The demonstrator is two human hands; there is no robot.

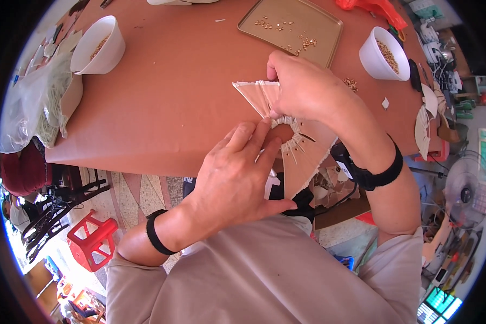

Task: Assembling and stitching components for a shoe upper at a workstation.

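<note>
A beige pleated ring-shaped piece (302, 162) lies at the table's front edge, part of it hanging over. Its fan-like panels spread around a gathered inner rim with a round hole. My right hand (302, 89) reaches over from the right, thumb and fingers pinched on the upper panel close to the inner rim. From the lower left comes my left hand (235, 164), its fingers stretched out and the fingertips touching the piece by the rim. The left thumb sticks out apart, near the lower panel. My palms and some of the piece's far side are hidden.
The brown-covered table (162, 97) holds a gold tray (262, 40) with scattered gold bits. White tubs of small gold pieces stand left (108, 51) and right (375, 54). Left lies a clear plastic bag (38, 102); a red stool (92, 240) and a fan (467, 191) flank me.
</note>
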